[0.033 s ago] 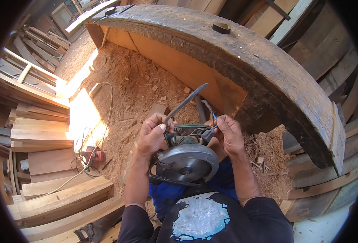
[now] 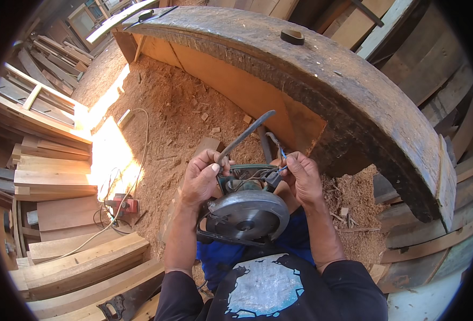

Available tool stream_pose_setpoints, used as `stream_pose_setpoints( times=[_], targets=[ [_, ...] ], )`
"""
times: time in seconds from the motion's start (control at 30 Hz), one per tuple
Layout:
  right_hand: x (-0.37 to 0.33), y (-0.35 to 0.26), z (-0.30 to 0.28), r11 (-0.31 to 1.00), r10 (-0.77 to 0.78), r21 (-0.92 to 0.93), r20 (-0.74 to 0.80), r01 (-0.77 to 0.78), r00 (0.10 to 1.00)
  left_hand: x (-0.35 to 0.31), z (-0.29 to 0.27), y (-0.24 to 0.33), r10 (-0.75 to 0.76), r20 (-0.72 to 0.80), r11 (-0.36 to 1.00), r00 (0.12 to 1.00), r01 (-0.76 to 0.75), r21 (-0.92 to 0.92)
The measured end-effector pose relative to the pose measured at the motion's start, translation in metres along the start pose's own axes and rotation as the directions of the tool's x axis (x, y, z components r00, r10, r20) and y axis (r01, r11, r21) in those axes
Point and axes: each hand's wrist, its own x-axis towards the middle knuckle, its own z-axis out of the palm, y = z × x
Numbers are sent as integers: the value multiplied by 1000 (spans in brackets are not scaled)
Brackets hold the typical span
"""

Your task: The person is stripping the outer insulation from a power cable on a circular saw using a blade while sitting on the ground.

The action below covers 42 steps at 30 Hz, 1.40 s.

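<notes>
Delta against the earlier frame: none we can make out. Bare left hand (image 2: 200, 176): we read no shift in its pinch on the dark grey, curved rubber cable sleeve (image 2: 247, 136), and no swing at the sleeve's free end. Bare right hand (image 2: 305, 181): we read no shift at the thin blue insulated wire (image 2: 283, 154) by its fingertips; any smaller finger motion is below what we can resolve. Circular saw with round grey metal blade and guard (image 2: 247, 211): we detect no slide, tilt or blade turn. Around the hands, we find nothing added, removed or displaced.
</notes>
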Motion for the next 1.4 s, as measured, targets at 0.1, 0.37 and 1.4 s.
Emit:
stream_pose_setpoints(
  times=[0.1, 0.37, 1.4],
  targets=[
    [1, 3, -2, 1000, -11, 18, 12, 11, 1000, 0, -2, 0, 4, 38, 1000, 999, -4, -15],
    [0, 1, -1, 1000, -8, 26, 51, 6, 999, 0, 0, 1, -5, 25, 1000, 1000, 4, 15],
    [-2, -3, 2, 1000, -9, 29, 83, 7, 997, 0, -3, -1, 15, 39, 1000, 999, -15, -13]
  ],
)
